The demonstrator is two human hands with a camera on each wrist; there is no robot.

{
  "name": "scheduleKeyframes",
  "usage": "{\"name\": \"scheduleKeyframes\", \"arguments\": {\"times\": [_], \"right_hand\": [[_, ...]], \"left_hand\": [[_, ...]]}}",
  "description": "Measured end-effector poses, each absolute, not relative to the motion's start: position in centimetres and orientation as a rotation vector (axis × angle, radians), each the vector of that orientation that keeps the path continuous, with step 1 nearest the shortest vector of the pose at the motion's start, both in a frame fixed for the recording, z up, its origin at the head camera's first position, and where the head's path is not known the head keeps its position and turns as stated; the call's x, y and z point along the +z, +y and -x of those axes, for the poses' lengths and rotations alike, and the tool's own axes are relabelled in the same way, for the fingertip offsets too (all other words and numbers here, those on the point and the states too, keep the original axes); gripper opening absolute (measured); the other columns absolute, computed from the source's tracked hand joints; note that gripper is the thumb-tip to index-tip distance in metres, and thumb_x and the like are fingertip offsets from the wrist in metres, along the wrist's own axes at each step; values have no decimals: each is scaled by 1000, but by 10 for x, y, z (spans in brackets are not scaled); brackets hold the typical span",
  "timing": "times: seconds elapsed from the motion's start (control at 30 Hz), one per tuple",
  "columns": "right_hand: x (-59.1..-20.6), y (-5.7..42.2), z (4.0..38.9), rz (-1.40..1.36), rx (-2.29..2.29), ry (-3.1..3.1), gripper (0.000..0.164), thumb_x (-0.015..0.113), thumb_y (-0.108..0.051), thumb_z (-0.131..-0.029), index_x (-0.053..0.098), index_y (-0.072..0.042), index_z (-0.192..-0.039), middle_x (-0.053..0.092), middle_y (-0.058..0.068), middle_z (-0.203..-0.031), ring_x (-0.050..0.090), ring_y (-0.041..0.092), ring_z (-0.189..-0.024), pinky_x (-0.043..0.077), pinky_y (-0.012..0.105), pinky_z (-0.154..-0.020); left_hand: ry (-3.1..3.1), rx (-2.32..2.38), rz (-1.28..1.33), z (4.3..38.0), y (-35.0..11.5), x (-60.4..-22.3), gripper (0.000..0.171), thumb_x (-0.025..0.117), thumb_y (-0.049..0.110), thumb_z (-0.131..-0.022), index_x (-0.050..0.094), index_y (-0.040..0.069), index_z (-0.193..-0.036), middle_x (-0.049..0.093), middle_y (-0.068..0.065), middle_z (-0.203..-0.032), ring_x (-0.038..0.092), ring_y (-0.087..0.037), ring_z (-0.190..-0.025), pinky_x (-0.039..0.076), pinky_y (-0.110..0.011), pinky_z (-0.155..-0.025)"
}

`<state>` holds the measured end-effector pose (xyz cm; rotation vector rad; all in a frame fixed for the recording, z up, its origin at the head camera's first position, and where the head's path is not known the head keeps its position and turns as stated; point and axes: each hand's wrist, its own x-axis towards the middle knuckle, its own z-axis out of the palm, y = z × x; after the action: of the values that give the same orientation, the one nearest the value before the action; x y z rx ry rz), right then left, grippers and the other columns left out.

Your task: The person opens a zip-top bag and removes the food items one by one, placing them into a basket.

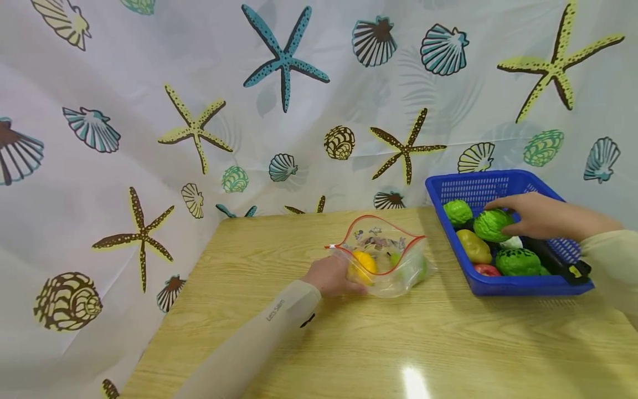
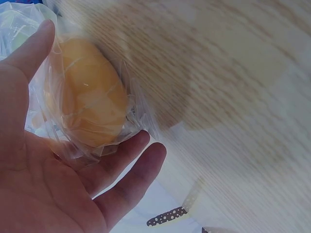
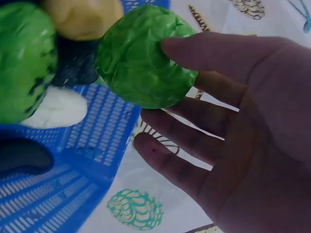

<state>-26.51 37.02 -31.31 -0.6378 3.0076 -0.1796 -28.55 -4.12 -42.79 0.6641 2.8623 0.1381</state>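
In the head view my left hand [image 1: 333, 278] holds the left side of a clear zip bag [image 1: 391, 285], its red-edged mouth open upward. The left wrist view shows the thumb along the plastic and the fingers round an orange-yellow, mango-like fruit [image 2: 95, 92] inside. Something green [image 1: 418, 269] shows through the bag's right side. My right hand [image 1: 535, 213] pinches a wrinkled green cabbage [image 3: 146, 56] between thumb and fingers, over the blue basket [image 1: 476, 285].
In the basket are another wrinkled green ball [image 1: 457, 212], a yellowish pear-shaped piece [image 1: 473, 246], a dark-striped green piece [image 1: 517, 261], a red piece [image 1: 487, 270] and a long dark eggplant-like piece [image 1: 548, 257]. A shell-printed curtain [image 1: 309, 127] hangs behind the wooden table [image 1: 259, 249].
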Motion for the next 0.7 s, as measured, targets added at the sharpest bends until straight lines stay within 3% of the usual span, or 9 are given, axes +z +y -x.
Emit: {"name": "scheduleKeyframes", "arguments": {"times": [0.13,0.23,0.37,0.47,0.7], "right_hand": [[-323,381,266,601,-211,2983,55,72,-10,-81,53,3,-130,57,33,-117,58,26,-73,46,39,-56],[-327,383,266,604,-231,2987,53,70,-6,-80,53,3,-130,56,33,-117,56,24,-70,41,35,-52],[-326,375,265,697,-232,3009,44,69,-4,-82,58,2,-125,60,28,-116,58,36,-93,51,46,-65],[-323,361,261,744,-261,3019,38,67,-5,-84,61,-1,-122,62,22,-114,56,36,-99,51,54,-75],[-312,303,251,957,-405,3047,29,63,-4,-88,66,-8,-117,66,12,-111,59,23,-96,53,47,-75]], "left_hand": [[2858,135,-668,286,-41,-430,71,61,79,-65,56,13,-92,52,-1,-85,46,-15,-61,42,-29,-53],[2855,132,-679,286,-42,-430,65,61,78,-66,55,15,-80,50,-1,-82,44,-14,-58,39,-29,-50],[2855,133,-689,286,-42,-429,63,61,78,-66,53,16,-74,48,-1,-79,43,-14,-58,36,-28,-48],[2862,120,-694,286,-42,-430,64,60,79,-66,53,15,-75,48,-1,-80,43,-14,-58,37,-28,-49],[2870,93,-693,285,-41,-430,66,59,79,-66,54,15,-79,51,-1,-84,44,-15,-60,39,-29,-50]]}}
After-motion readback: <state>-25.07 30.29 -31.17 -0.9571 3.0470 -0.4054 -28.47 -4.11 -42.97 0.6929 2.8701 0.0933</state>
